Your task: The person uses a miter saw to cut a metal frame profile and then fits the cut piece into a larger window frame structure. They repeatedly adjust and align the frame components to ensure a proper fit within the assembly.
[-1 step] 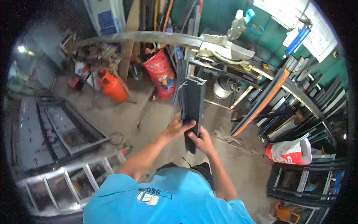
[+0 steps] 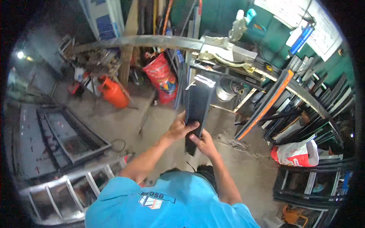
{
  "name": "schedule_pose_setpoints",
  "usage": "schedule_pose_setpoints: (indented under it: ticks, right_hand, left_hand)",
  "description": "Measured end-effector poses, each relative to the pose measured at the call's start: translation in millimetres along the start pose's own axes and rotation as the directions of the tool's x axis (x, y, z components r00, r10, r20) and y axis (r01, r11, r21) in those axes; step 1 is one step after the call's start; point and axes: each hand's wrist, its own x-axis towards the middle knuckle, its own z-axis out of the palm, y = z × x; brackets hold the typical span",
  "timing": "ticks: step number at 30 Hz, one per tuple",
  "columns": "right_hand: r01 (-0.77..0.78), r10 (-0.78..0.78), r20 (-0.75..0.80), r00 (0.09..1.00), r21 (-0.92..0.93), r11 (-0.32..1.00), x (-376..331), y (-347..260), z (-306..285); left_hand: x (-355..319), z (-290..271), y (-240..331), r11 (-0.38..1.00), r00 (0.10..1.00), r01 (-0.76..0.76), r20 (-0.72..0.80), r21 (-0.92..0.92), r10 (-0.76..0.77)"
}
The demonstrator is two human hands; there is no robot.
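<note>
A long, black, apparently metal profile (image 2: 198, 102) is being clasped along its edges by a partly curled left hand (image 2: 180, 128) and right hand (image 2: 206, 144) above the grey concrete floor (image 2: 154, 123), its far end being swung slightly rightward, the piece being reangled, not released.

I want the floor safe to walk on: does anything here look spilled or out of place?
Yes: loose debris is scattered on the floor, right of the right hand; it looks like unswept waste. The dark profile held by that hand and the left hand shows no clear damage, though glare blurs its far end.
</note>
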Motion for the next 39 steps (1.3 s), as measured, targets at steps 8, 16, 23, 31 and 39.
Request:
schedule_pose_setpoints:
  ticks: [8,16,23,31,39]
  right_hand:
    - [-0.053,0.042,-0.049,0.998,-0.259,0.964,67,3,-166]
    - [-0.315,0.196,-0.302,0.933,-0.424,0.849,105,43,-318]
    - [-0.351,0.179,-0.363,0.914,-0.489,0.798,168,18,-326]
    - [-0.442,0.241,-0.532,0.812,-0.291,0.849,215,23,-276]
    - [-0.48,0.295,-0.514,0.805,-0.273,0.833,244,9,-256]
  left_hand:
    - [209,-55,14,0.837,0.99,-0.107,-0.016,0.536,0.137]
    - [382,-138,-18,0.471,0.963,-0.21,0.098,0.857,0.251]
    - [533,-207,-58,0.153,0.946,-0.251,0.209,0.956,0.246]
    - [627,-229,-96,-0.01,0.892,-0.357,0.343,0.934,0.295]
    - [655,-226,-97,-0.149,0.917,-0.3,0.328,0.942,0.226]
